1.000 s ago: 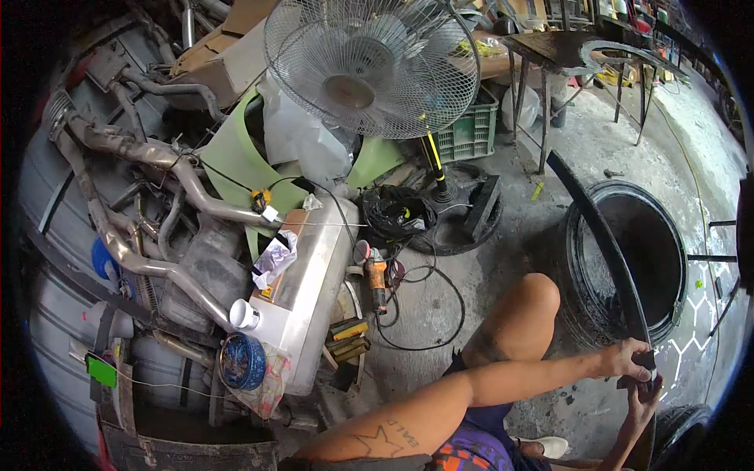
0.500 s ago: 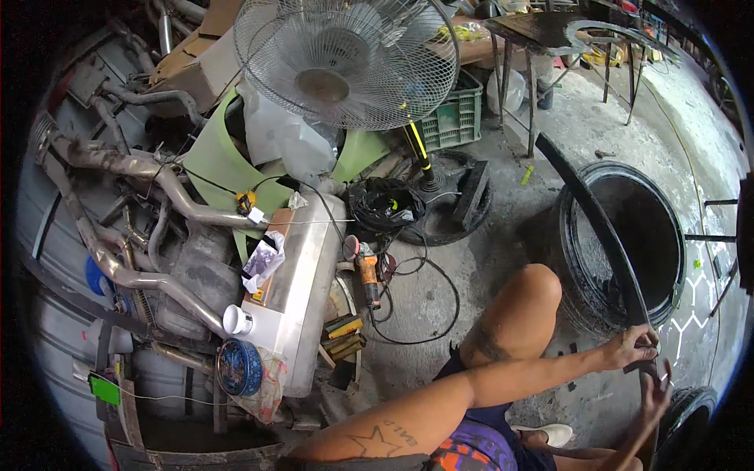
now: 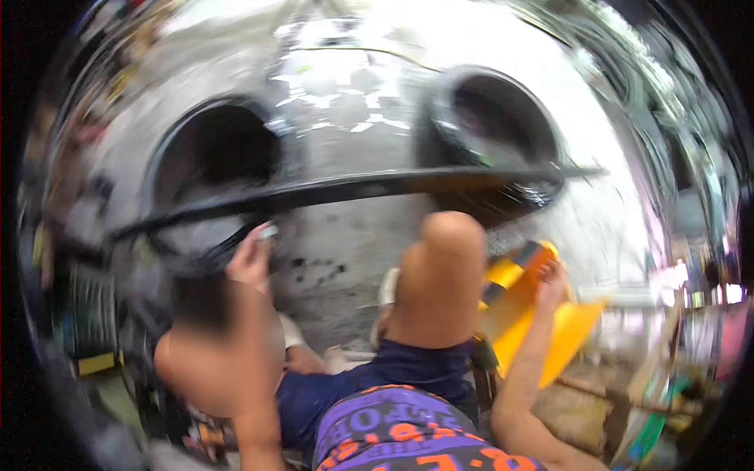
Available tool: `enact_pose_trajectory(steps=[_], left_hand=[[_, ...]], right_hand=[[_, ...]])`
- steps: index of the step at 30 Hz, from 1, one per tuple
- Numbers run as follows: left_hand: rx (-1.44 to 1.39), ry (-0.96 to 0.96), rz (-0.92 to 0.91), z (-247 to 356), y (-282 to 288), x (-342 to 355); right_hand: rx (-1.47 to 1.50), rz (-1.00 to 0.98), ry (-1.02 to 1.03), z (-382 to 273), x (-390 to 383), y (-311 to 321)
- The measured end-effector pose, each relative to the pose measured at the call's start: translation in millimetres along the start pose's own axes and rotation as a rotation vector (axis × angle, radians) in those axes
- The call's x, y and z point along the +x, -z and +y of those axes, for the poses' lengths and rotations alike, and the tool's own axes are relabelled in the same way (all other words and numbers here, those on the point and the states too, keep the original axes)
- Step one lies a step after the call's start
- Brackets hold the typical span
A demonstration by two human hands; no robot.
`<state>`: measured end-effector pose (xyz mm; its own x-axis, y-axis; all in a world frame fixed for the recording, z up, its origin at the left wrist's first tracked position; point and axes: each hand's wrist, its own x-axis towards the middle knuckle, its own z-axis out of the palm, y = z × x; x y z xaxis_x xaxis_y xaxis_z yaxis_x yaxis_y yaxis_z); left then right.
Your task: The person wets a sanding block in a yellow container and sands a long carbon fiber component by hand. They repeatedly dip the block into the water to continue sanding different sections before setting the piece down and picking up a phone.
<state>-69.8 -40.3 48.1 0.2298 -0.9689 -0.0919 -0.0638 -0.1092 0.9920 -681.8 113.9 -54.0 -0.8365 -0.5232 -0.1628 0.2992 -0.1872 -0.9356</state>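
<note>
A long, slightly bowed black strip (image 3: 345,191) lies across the two black tubs. My left hand (image 3: 251,255) is just below the strip, beside the left tub (image 3: 161,169). Its fingers pinch a small pale piece (image 3: 269,231), too blurred to name. My right hand (image 3: 552,284) is at the upper edge of a yellow-orange sheet-like thing (image 3: 569,337) with dark grey patches, to the right of my raised knee. Those fingers look curled, but blur hides what is in them. Neither hand holds the strip.
The right tub (image 3: 548,129) stands beyond my knee. Grey concrete floor (image 3: 338,243) with scattered dark scraps lies between the tubs. A yellow line or cord (image 3: 377,52) crosses the far floor. Cluttered, blurred items (image 3: 667,86) line the right side.
My view has swung to the right. Both hands have left the strip's end, and the strip now spans the two tubs. My right hand has moved to the yellow-orange thing.
</note>
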Motion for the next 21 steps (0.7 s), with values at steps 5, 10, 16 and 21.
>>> enact_pose_trajectory(steps=[5, 10, 16, 21], left_hand=[[-0.168, 0.045, -0.156, -15.4, -24.9, 2.9], [-0.121, 0.225, -0.148, 7.7, -22.2, -11.2], [0.209, 0.13, -0.409, -27.2, -68.7, -17.8], [0.093, 0.238, -0.611, -70.6, -148.3, -22.9]], right_hand=[[-0.243, 0.406, 0.026, -2.2, -13.6, 50.3], [-0.288, 0.268, -0.425, 82.2, -16.4, 74.7], [0.077, -0.072, -0.663, 140.4, -59.7, 154.3], [0.014, 0.037, -0.596, 137.0, -63.3, 191.4]])
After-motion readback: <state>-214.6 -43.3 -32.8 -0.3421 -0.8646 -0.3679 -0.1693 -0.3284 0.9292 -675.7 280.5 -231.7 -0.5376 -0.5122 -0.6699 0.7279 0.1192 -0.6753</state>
